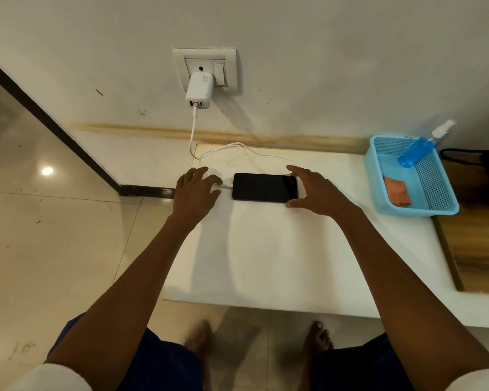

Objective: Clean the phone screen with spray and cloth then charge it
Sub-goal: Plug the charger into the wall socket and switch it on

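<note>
A black phone (pixel 264 187) lies flat, screen up, on the white counter (pixel 266 249). A white cable (pixel 226 149) runs from the white charger (pixel 199 90) in the wall socket to the phone's left end, where its plug sits. My left hand (pixel 195 190) hovers just left of that plug, fingers spread, holding nothing. My right hand (pixel 316 190) brackets the phone's right end with thumb and fingers apart, touching or nearly touching its corners. The blue spray bottle (pixel 419 150) and the orange cloth (pixel 397 191) lie in the blue basket (pixel 446 193) at the right.
The socket plate (pixel 206 69) with a switch is on the wall above the counter. A wooden surface (pixel 474 244) and black cords (pixel 469 156) lie to the right of the basket. Tiled floor (pixel 54 249) lies to the left and below, with my bare feet showing.
</note>
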Demonstrator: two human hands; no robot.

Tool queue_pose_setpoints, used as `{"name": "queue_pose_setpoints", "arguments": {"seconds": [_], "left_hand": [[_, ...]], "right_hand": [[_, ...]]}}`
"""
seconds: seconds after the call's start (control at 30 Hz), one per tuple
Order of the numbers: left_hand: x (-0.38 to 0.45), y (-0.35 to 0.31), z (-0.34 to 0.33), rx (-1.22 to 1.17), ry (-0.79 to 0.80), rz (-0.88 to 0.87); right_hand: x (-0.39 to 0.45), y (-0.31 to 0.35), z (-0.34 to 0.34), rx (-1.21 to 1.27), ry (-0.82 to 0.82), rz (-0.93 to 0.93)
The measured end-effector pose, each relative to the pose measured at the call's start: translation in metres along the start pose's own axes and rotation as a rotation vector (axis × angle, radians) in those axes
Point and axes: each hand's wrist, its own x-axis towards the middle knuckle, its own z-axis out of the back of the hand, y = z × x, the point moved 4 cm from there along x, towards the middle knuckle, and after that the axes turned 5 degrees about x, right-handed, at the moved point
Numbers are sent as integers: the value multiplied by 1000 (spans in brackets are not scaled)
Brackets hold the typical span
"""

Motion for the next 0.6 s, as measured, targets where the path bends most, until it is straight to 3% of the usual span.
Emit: {"name": "queue_pose_setpoints", "arguments": {"seconds": [0.2,0.6], "left_hand": [[3,2,0,-20,-114,-42],[8,4,-2,-41,-138,-28]], "right_hand": [[-1,-5,1,49,14,2],[0,-7,1,49,16,13]]}}
